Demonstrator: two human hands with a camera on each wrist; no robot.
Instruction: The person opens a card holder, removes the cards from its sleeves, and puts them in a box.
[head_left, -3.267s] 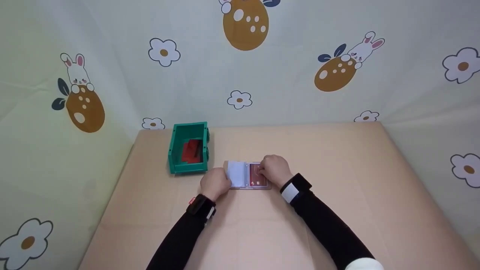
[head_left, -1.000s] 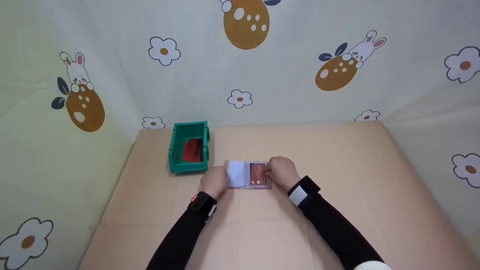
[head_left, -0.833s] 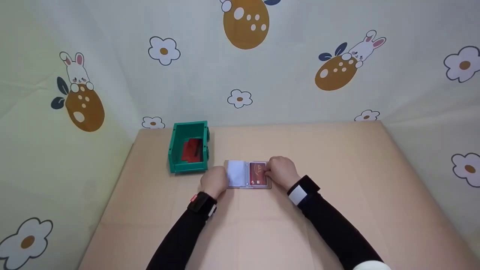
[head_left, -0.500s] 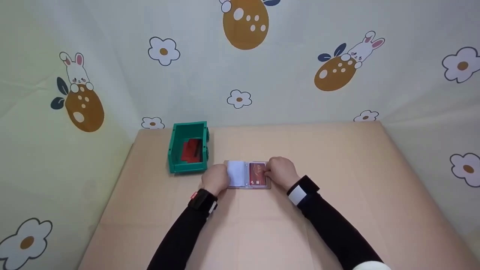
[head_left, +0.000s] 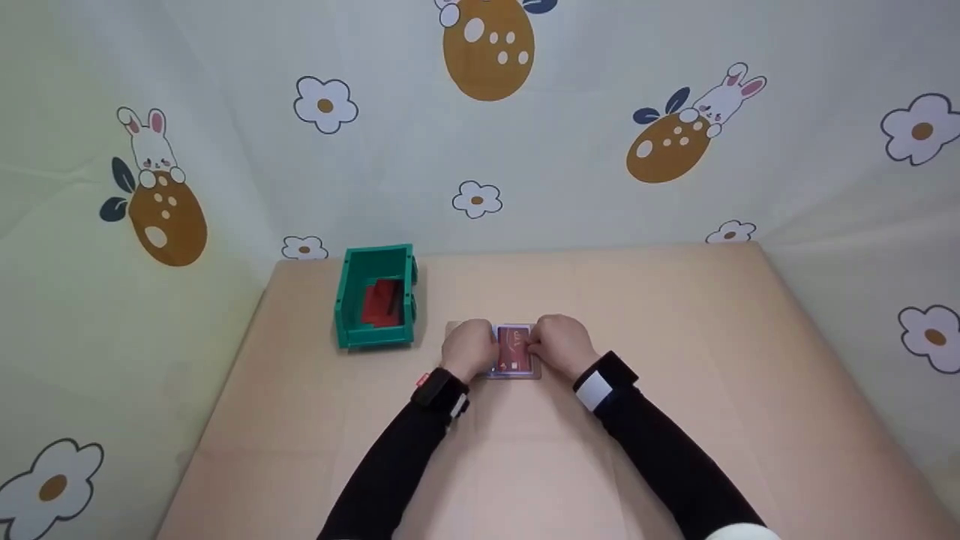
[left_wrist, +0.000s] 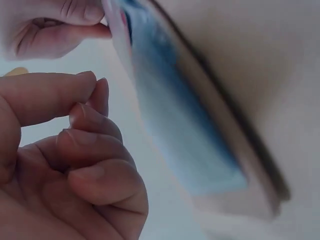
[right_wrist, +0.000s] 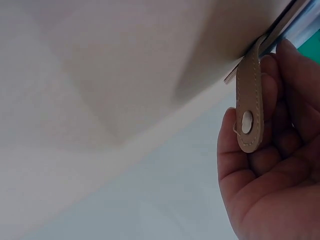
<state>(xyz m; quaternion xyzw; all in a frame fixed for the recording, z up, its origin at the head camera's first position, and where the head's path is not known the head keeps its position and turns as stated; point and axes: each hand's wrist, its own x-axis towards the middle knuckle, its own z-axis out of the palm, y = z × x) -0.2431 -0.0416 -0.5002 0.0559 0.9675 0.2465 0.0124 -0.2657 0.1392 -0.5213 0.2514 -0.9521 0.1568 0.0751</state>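
A small tan card holder (head_left: 534, 373) lies spread on the table, a red card (head_left: 513, 351) in the clear sleeve on its right side. My right hand (head_left: 562, 345) pinches the holder's right edge between thumb and forefinger. In the right wrist view its strap (right_wrist: 250, 95) with a round metal snap hangs across that hand's (right_wrist: 280, 165) fingers. My left hand (head_left: 469, 349) is over the holder's left side, hiding most of it. In the left wrist view this hand's (left_wrist: 80, 155) fingers are curled, thumb and forefinger tips together with nothing between them, beside the bluish sleeves (left_wrist: 175, 115).
A green bin (head_left: 375, 339) stands left of the holder, with red cards (head_left: 379, 304) and a dark strip inside. The table (head_left: 637, 292) has a beige cover. Patterned cloth (head_left: 405, 157) hangs behind and at both sides.
My left hand has moved right, from the holder's left edge to over its left page. Earlier my right hand shifted from the red card to the right edge; it now stays there.
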